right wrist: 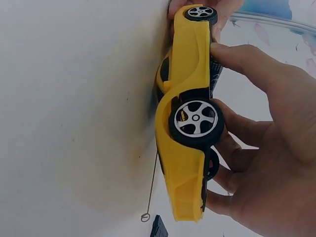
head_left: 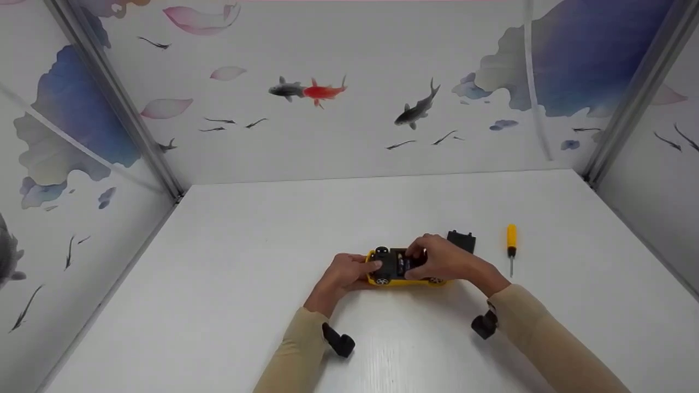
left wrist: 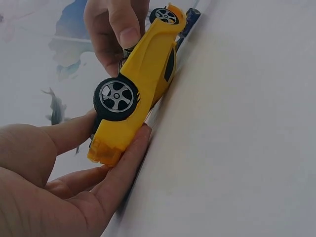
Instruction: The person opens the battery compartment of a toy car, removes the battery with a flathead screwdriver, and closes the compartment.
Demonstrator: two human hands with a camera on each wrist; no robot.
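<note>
A yellow toy car (head_left: pixel 409 282) lies upside down, its black underside (head_left: pixel 386 266) facing up with an open compartment. My left hand (head_left: pixel 349 271) grips one end of the car, thumb on the underside and fingers beneath; the left wrist view shows this grip around the yellow body (left wrist: pixel 143 74). Over the compartment, my right hand (head_left: pixel 442 259) has its thumb and curled fingers at a small dark battery (head_left: pixel 403 264), apparently pinching it; the fingers partly hide it. In the right wrist view, the right thumb and fingers lie along the underside beside a wheel (right wrist: pixel 196 123).
A black cover (head_left: pixel 461 241) lies just behind the right hand. Farther right, a yellow-handled screwdriver (head_left: pixel 511 240) lies with its shaft toward the person. Patterned white panels (head_left: pixel 349 147) border the white table (head_left: pixel 246 273). Each wrist carries a black camera (head_left: pixel 341 344).
</note>
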